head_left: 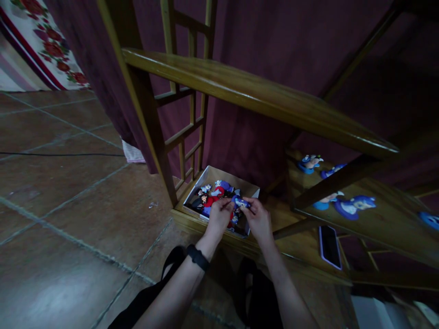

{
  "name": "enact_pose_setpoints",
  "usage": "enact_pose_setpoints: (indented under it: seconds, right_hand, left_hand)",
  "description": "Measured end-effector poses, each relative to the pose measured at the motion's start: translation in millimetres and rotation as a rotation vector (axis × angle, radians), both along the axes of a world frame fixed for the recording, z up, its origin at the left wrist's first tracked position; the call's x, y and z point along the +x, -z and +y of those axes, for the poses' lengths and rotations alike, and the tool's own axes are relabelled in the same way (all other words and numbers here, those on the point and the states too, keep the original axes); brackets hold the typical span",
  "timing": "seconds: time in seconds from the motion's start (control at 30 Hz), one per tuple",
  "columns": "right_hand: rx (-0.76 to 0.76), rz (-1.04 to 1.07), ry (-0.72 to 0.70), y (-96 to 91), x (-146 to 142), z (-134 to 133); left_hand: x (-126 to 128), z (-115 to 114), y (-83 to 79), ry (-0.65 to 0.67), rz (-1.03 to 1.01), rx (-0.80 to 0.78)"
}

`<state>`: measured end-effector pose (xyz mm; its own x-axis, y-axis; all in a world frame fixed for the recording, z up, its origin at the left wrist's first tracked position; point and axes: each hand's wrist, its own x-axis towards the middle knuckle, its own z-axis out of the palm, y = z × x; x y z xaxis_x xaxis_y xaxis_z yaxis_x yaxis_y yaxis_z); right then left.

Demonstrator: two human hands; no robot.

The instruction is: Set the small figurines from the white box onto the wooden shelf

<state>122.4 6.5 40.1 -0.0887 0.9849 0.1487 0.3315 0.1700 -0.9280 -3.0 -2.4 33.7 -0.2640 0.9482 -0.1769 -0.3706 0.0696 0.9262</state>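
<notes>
A low wooden shelf [300, 248] bears an open white box [230, 176] and a phone [329, 247].

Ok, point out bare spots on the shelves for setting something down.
Lower shelf: between the box and the phone. Upper shelf: between the front blue figurine and the far-right one. Crowded: the box, packed with figurines, where left hand and right hand hold a small figurine.
</notes>
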Motion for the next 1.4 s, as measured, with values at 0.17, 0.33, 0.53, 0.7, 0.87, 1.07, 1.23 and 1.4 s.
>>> enact_pose_setpoints:
  seconds: [0.17,0.33,0.53,0.7,0.87,1.07,1.23,1.4]
  right_hand:
    - [0.068,-0.087,-0.046,-3.8,3,2]
    - [0.148,-0.13,-0.104,-11.7,3,2]
    - [0.024,0.146,-0.056,-2.2,-1,5]
    - [-0.125,0.307,-0.042,4.9,-3,8]
    - [-0.265,0.424,0.01,8.4,-4,9]
    - [-0.315,0.49,0.053,7.1,-5,7]
    - [-0.357,0.551,0.097,10.1,-11,6]
    - [-0.315,0.559,0.22,23.3,-18,7]
  left_hand:
    - [-1,0,-7.5,0.046,-0.133,-0.083]
    - [-4,-2,-15.5,0.104,-0.265,-0.177]
    - [-8,1,-11.3,0.158,-0.438,-0.247]
    - [-6,1,-9.6,0.135,-0.486,-0.248]
    - [-1,0,-12.5,0.101,-0.383,-0.226]
    - [0,1,-11.2,0.021,-0.353,-0.194]
    - [2,1,-2.1,-0.032,-0.347,-0.187]
    - [12,2,5.3,-0.133,-0.349,-0.166]
